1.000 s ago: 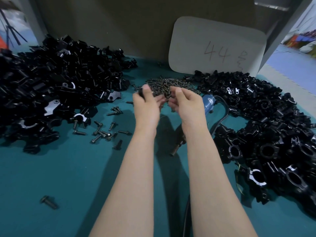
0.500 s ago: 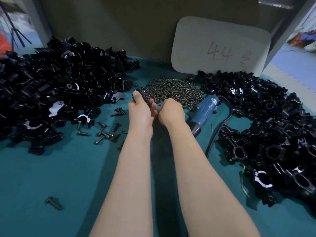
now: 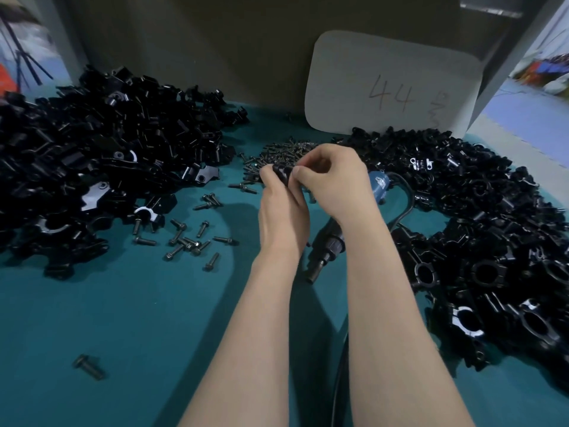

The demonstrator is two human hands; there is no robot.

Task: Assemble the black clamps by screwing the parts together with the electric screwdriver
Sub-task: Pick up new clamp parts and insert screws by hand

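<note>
My left hand (image 3: 281,208) grips a small black clamp part (image 3: 281,173) above the teal table, just in front of the screw pile (image 3: 277,155). My right hand (image 3: 335,180) is curled beside it, its thumb and fingertips pinching at the same clamp part; whether a screw is between the fingers is hidden. The blue electric screwdriver (image 3: 332,241) lies on the table under my right wrist, its black tip pointing toward me, its cable (image 3: 406,204) looping to the right.
A big heap of black clamp parts (image 3: 92,167) fills the left. Another heap of clamps (image 3: 492,241) covers the right. Loose bolts (image 3: 184,238) lie scattered left of my arms; one bolt (image 3: 89,366) sits near the front. A white card marked 44 (image 3: 391,87) leans at the back.
My right hand has risen from beside the left wrist to meet the clamp part at the left fingertips. Both hands sit slightly farther forward over the screw pile.
</note>
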